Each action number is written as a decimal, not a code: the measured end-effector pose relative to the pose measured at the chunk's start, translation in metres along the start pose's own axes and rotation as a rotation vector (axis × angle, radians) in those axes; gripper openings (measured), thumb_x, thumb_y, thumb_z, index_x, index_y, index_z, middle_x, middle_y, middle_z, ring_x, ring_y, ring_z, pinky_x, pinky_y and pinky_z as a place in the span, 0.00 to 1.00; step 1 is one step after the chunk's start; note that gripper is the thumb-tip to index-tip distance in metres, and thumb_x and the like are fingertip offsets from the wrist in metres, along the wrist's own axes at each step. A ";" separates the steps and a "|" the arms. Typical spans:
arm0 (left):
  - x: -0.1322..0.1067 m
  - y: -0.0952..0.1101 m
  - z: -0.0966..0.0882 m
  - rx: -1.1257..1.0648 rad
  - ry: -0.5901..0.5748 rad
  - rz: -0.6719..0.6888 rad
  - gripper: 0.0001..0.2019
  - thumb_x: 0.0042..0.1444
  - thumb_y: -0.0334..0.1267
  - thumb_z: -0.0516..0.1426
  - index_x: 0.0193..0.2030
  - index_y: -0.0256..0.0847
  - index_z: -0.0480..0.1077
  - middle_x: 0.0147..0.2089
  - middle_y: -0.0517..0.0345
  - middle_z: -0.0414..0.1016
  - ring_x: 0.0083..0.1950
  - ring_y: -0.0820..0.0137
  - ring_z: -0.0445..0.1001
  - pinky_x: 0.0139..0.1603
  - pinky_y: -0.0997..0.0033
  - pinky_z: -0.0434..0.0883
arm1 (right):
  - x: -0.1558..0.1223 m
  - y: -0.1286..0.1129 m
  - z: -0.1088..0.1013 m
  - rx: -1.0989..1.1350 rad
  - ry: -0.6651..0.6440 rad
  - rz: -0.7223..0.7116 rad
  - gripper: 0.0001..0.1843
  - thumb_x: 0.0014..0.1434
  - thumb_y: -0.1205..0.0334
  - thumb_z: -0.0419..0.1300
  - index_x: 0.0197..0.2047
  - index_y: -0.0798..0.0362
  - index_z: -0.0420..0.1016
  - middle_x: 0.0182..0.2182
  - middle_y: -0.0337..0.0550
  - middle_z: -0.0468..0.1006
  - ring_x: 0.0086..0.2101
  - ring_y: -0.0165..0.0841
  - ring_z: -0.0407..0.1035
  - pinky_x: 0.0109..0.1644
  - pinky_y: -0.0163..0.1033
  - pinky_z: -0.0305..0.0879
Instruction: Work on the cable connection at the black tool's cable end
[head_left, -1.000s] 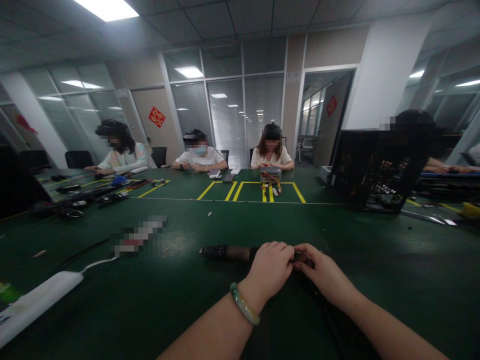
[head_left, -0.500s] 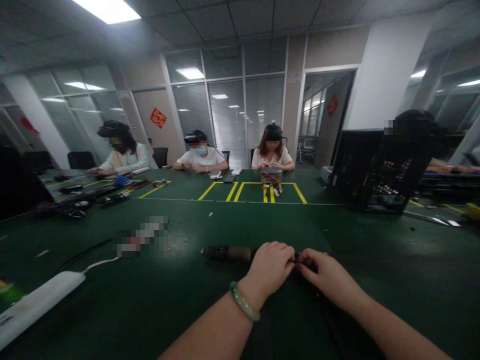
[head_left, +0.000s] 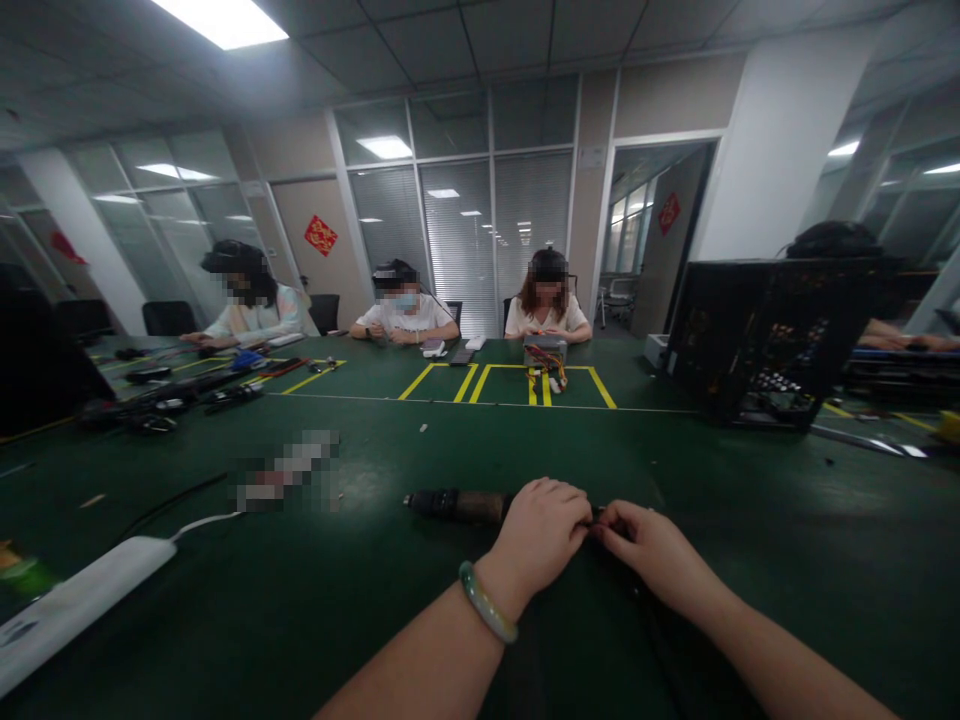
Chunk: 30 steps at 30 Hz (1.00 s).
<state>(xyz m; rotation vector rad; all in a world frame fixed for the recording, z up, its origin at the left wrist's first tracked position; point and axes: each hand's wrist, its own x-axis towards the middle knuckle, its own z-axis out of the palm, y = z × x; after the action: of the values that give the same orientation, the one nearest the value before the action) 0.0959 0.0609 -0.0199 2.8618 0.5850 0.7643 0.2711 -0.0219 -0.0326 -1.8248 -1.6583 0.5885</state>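
Observation:
A dark, long-bodied electric screwdriver [head_left: 480, 507] lies across the green table with its metal tip to the left. My left hand [head_left: 544, 525], a jade-like bangle [head_left: 486, 603] on its wrist, is wrapped over the rear part of the body and hides it. Right at that rear end, the fingers of my right hand [head_left: 645, 545] are pinched together, close to the left fingertips. What sits inside this pinch is small, dark and largely hidden.
A white power strip [head_left: 97, 600] with a cord lies at the left, near a green item [head_left: 26, 578]. Cables and dark parts [head_left: 172, 390] are spread farther left. A black computer case [head_left: 772, 345] stands at right. Across the table sit several people, one behind a grey power supply [head_left: 545, 350].
The view has shifted very slightly. Both hands keep nearly the same place and hold, and the screwdriver stays put.

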 end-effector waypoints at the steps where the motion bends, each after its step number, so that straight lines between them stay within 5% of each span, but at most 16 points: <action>1: -0.001 -0.001 -0.002 0.002 0.001 0.002 0.03 0.59 0.33 0.57 0.39 0.43 0.71 0.50 0.60 0.73 0.52 0.67 0.68 0.58 0.61 0.61 | 0.000 -0.001 0.000 0.001 -0.004 0.009 0.10 0.61 0.54 0.55 0.34 0.49 0.73 0.31 0.36 0.79 0.32 0.33 0.72 0.33 0.35 0.61; 11: -0.002 -0.002 -0.011 0.026 -0.100 -0.119 0.08 0.58 0.39 0.58 0.44 0.44 0.69 0.44 0.60 0.73 0.46 0.66 0.70 0.47 0.66 0.66 | 0.001 0.003 0.001 0.063 -0.002 0.040 0.12 0.61 0.51 0.55 0.35 0.49 0.74 0.32 0.38 0.79 0.32 0.34 0.72 0.33 0.35 0.62; 30: -0.002 -0.004 -0.003 0.014 -0.058 -0.112 0.05 0.59 0.38 0.57 0.42 0.45 0.71 0.43 0.60 0.73 0.46 0.67 0.70 0.47 0.65 0.65 | 0.001 0.001 0.000 0.028 -0.013 0.046 0.12 0.61 0.51 0.55 0.36 0.49 0.74 0.33 0.38 0.80 0.33 0.35 0.73 0.35 0.36 0.63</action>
<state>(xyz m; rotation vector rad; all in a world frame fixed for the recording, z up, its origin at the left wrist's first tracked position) 0.0915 0.0638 -0.0185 2.8244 0.7386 0.6604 0.2720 -0.0211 -0.0331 -1.8464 -1.6122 0.6411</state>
